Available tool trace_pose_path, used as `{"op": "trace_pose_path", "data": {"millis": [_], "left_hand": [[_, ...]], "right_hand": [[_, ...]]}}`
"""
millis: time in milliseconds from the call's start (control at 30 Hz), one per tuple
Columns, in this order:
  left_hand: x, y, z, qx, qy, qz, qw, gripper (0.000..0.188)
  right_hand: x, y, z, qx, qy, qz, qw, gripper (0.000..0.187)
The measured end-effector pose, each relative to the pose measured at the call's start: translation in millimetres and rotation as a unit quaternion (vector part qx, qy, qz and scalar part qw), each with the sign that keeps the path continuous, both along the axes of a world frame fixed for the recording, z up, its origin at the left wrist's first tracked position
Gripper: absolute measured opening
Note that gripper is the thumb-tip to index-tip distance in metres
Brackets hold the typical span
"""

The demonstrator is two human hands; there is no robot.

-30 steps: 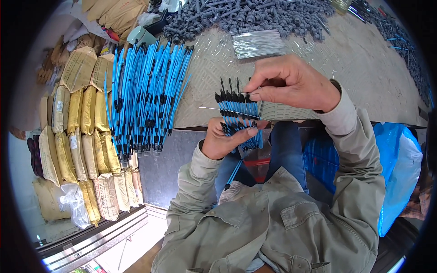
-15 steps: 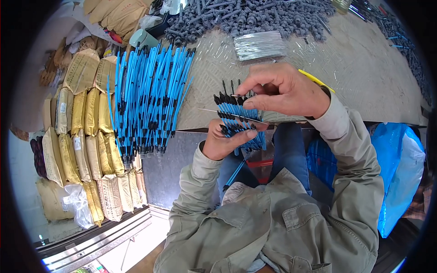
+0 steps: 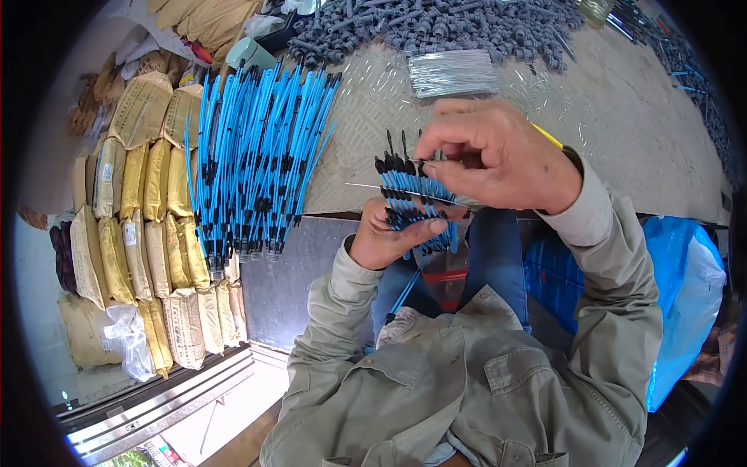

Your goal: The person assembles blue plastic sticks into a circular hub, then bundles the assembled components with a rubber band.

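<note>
A bundle of thin blue stems with black tips (image 3: 401, 180) is held at the near edge of the worktop (image 3: 622, 124), above the person's lap. The left hand (image 3: 389, 237) wraps its fingers around the bundle's lower part, thumb across the front. A slim metal rod (image 3: 362, 185) crosses the bundle and sticks out to the left. The right hand (image 3: 498, 159) has thumb and forefinger pinched together at the black tips; what they grip is too small to tell. Farther off lie a stack of silver wires (image 3: 454, 74) and a heap of grey fittings (image 3: 459, 27). To the left are many more blue stems (image 3: 257, 156), then rows of tan and gold packets (image 3: 134, 241); near right, a blue plastic bag (image 3: 673, 311).
</note>
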State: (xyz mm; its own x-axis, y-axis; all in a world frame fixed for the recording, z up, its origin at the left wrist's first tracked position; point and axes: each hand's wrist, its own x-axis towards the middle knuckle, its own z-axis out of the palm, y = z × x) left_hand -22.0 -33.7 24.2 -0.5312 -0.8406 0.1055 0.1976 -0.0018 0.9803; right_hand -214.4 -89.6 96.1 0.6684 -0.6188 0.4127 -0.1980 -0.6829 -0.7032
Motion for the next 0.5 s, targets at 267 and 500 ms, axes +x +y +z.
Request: {"op": "trace_pose_path", "data": {"millis": [267,500], "left_hand": [[0.0,2.3,-3.8,0.006,0.0,0.005,1.0,0.02],[0.4,3.5,-10.5,-0.003,0.007,0.005,1.0,0.022]], "right_hand": [[9.3,1.3,-8.9,0.045,-0.027,-0.039,0.998,0.013],[14.6,-2.3,-9.0,0.06,-0.01,-0.037,0.997,0.015]]}}
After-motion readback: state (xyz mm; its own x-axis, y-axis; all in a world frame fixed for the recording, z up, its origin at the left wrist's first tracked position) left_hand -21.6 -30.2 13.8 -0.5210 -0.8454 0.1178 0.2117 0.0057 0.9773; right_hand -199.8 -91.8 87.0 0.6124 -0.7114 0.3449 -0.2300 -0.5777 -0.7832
